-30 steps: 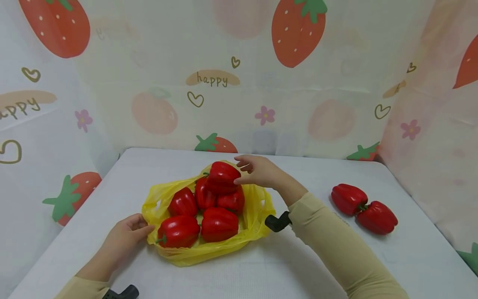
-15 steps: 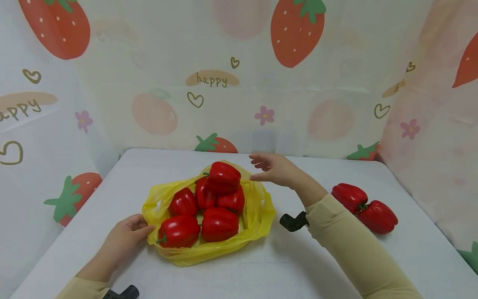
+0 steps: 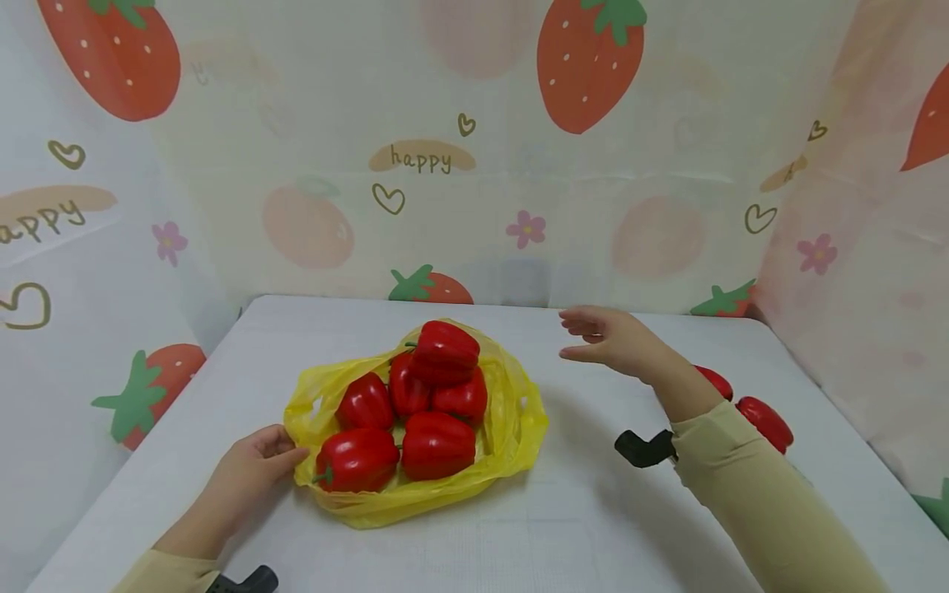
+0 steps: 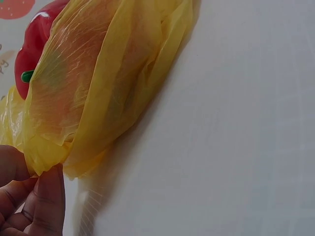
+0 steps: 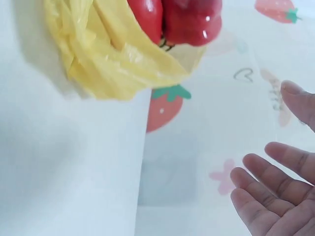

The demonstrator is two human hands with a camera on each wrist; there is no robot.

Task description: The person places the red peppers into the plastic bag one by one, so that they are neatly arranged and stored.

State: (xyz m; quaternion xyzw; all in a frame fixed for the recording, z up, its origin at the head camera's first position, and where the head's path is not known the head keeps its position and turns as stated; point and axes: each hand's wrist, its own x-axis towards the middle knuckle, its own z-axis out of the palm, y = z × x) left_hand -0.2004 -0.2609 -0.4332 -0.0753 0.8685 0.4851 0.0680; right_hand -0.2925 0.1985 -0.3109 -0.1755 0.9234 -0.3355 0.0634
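A yellow plastic bag lies spread open on the white table, with several red bell peppers in it. One bell pepper sits on top of the others at the back of the bag. My left hand pinches the bag's left edge between thumb and fingers; the left wrist view shows the gathered yellow film at the fingertips. My right hand is raised over the table to the right of the bag, fingers loosely spread. In the right wrist view its palm and fingers hold nothing.
Two more bell peppers lie at the right of the white table, partly hidden behind the right forearm. A cloth backdrop printed with strawberries and hearts stands behind the table and along both sides.
My right hand has moved away from the top bell pepper, rightward toward the two loose ones, its forearm now covering part of them. My left hand stays at the bag's edge.
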